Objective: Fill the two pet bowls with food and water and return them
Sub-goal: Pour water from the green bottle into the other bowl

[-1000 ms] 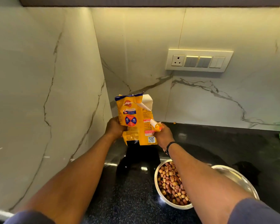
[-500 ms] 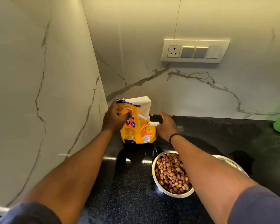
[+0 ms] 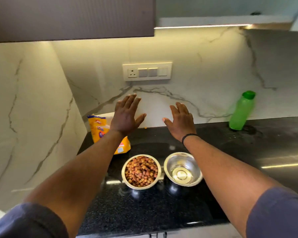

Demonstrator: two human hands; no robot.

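My left hand (image 3: 126,115) and right hand (image 3: 181,120) raised above the counter (image 3: 162,212), fingers spread, holding nothing, kibble-filled bowl (image 3: 141,171) beside water bowl (image 3: 183,169), touching, food bag (image 3: 101,129) standing in left corner, green bottle (image 3: 240,111) far right.

A home kitchen: a black speckled granite countertop (image 3: 162,212) runs into a corner of white marble-veined backsplash (image 3: 205,79). Set into the backsplash above the countertop is a socket-and-switch panel (image 3: 147,71), and higher still hangs a dark wall cabinet (image 3: 70,16) with a lit strip beside its underside.
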